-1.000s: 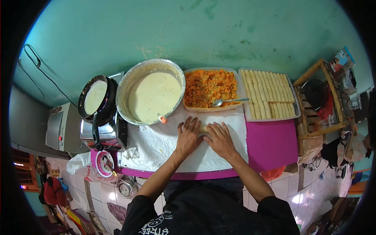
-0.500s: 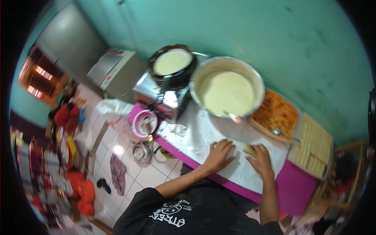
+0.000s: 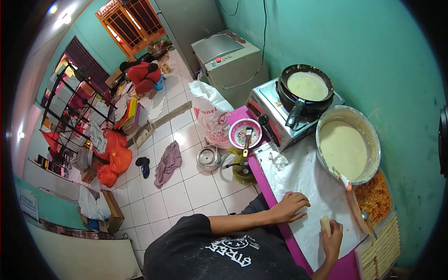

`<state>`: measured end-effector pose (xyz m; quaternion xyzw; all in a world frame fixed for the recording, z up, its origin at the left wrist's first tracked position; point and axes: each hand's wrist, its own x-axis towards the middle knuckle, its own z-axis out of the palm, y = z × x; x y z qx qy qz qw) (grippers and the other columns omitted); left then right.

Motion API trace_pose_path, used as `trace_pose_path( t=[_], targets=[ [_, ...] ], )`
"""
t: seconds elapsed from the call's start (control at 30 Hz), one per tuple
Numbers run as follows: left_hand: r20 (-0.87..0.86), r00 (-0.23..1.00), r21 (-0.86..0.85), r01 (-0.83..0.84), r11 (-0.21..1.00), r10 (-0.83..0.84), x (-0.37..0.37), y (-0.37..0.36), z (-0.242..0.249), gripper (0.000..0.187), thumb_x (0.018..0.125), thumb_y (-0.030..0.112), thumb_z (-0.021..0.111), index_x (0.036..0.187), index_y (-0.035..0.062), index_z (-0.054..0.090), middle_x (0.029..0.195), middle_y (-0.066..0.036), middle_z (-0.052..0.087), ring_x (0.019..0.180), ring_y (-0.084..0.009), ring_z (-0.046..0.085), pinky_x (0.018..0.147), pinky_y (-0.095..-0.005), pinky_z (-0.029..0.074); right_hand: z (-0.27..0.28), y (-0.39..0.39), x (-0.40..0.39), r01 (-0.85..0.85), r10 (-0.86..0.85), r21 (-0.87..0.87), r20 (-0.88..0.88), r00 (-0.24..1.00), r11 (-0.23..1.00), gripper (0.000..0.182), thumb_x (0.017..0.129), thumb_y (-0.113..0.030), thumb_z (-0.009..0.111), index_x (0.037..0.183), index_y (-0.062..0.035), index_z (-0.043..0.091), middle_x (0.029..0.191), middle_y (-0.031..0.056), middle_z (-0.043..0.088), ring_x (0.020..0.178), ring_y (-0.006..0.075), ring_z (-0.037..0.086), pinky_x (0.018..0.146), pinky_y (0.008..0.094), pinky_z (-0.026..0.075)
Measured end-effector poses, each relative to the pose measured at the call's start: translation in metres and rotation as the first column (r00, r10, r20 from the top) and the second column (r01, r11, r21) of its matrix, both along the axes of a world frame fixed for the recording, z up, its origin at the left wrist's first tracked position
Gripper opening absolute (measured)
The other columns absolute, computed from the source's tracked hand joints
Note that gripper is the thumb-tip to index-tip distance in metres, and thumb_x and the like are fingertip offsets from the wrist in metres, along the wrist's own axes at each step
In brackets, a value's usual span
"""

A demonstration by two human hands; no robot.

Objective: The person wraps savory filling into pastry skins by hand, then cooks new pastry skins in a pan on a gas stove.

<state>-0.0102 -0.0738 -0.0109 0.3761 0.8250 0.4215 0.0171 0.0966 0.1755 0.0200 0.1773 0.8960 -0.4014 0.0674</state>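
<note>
Your counter (image 3: 347, 269) runs along the green wall, a white sheet (image 3: 303, 186) spread over its pink top; the stove (image 3: 273, 105) with its frying pan (image 3: 308, 88) sits at the far end, then the big bowl of batter (image 3: 347, 147), then the tray of orange filling (image 3: 373, 196) and the tray of finished rolls (image 3: 380, 252) nearest you on the right. Note the one relation that counts: the roll (image 3: 325, 225) stands on the sheet just ahead of your right hand (image 3: 333, 240), long axis pointing away from you toward the bowl, thumb and fingers clamped on its near end. Your left hand (image 3: 290, 206) lies flat on the sheet to the roll's left, near but apart, fingers loosely curled and holding nothing. The right hand is the nearer one. The finished rolls lie just to the right of that hand.
</note>
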Motion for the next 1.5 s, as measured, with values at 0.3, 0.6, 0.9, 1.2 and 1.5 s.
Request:
trace_pose_path(
  t=[0.3, 0.6, 0.9, 1.2, 1.5],
  targets=[
    [0.024, 0.993, 0.034, 0.111, 0.993, -0.112, -0.006, 0.017, 0.005, 0.028, 0.091, 0.021, 0.067, 0.116, 0.0092, 0.059, 0.117, -0.008, 0.059, 0.116, -0.0252, 0.053, 0.097, -0.0412, 0.036, -0.004, -0.023, 0.007, 0.032, 0.004, 0.276, -0.129, 0.992, 0.961, 0.043, 0.080, -0.007, 0.074, 0.119, 0.0033, 0.059, 0.109, 0.0168, 0.057, 0.100, 0.0319, 0.059, 0.091, 0.0418, 0.047],
    [0.654, 0.716, 0.259, 0.091, 0.962, -0.244, 0.010, 0.040, -0.019, 0.060, 0.091, 0.040, 0.070, 0.128, -0.0043, 0.053, 0.114, -0.021, 0.063, 0.100, -0.0272, 0.063, 0.086, -0.0389, 0.051, 0.002, 0.005, 0.018, 0.154, -0.115, -0.542, 0.105, 0.988, 0.826, 0.029, 0.089, -0.007, 0.067, 0.115, 0.0053, 0.063, 0.091, 0.0048, 0.066, 0.079, 0.0097, 0.061, 0.073, 0.0247, 0.050],
    [0.790, 0.430, 0.494, -0.025, 0.869, -0.437, -0.005, 0.039, -0.019, 0.061, 0.090, 0.039, 0.073, 0.131, -0.0017, 0.054, 0.112, -0.008, 0.061, 0.088, -0.0129, 0.061, 0.078, -0.0280, 0.050, 0.023, -0.044, -0.007, 0.123, -0.024, -0.636, 0.161, 0.987, 0.762, 0.035, 0.094, -0.024, 0.070, 0.121, -0.0026, 0.064, 0.095, 0.0017, 0.066, 0.087, 0.0116, 0.058, 0.077, 0.0261, 0.045],
    [0.835, 0.429, 0.405, -0.052, 0.913, -0.346, -0.006, 0.027, -0.010, 0.058, 0.085, 0.043, 0.076, 0.115, -0.0054, 0.062, 0.101, -0.010, 0.066, 0.092, -0.0158, 0.060, 0.081, -0.0285, 0.048, 0.016, -0.055, -0.020, 0.130, -0.093, -0.593, 0.094, 0.991, 0.794, 0.038, 0.094, -0.020, 0.070, 0.124, -0.0003, 0.059, 0.102, 0.0047, 0.066, 0.092, 0.0138, 0.061, 0.080, 0.0271, 0.048],
    [0.861, 0.347, 0.432, -0.115, 0.895, -0.371, -0.006, 0.033, -0.020, 0.049, 0.088, 0.031, 0.073, 0.117, -0.0054, 0.060, 0.098, -0.007, 0.066, 0.088, -0.0126, 0.060, 0.077, -0.0275, 0.049, 0.019, -0.069, -0.024, 0.133, -0.110, -0.628, 0.075, 0.991, 0.767, 0.047, 0.091, -0.020, 0.073, 0.129, -0.0015, 0.053, 0.108, 0.0058, 0.063, 0.099, 0.0166, 0.059, 0.085, 0.0289, 0.048]
  ],
)
